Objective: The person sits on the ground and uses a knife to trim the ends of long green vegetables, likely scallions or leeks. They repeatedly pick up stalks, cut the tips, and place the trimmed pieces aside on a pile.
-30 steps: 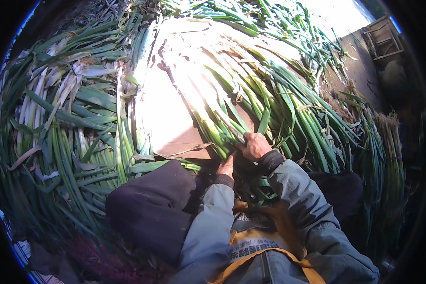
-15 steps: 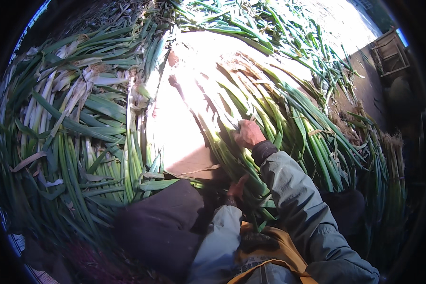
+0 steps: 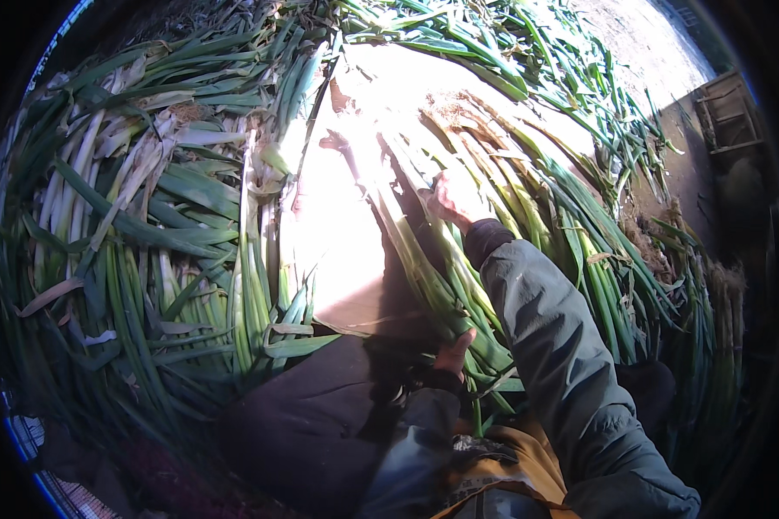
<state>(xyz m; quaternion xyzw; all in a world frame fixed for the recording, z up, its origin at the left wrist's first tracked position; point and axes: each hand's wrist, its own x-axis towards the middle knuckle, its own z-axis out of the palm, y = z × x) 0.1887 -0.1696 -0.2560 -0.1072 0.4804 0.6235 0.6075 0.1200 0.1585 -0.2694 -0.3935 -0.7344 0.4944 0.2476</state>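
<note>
Long green onions (image 3: 407,238) with white shanks lie slanting over a pale flat board (image 3: 342,285) in bright sun. My right hand (image 3: 455,197) is closed on the white part of some stalks, its sleeve reaching across the leaves. Lower down, my left hand (image 3: 455,349) grips the green leaf end of the bundle near my knees, partly in shadow. More onions with browned leaves and roots (image 3: 476,130) lie to the right of the bundle.
Heaped onions (image 3: 138,216) cover the left side, with more loose leaves (image 3: 511,52) at the back. Bundles with roots (image 3: 718,303) stand at the right. A wooden crate (image 3: 729,112) sits at the upper right beside a shaded edge. My dark-trousered legs (image 3: 303,424) are in the foreground.
My right hand has moved up along the stalks toward their white ends. My left hand has shifted right and down with the leaf end. The view has shifted slightly.
</note>
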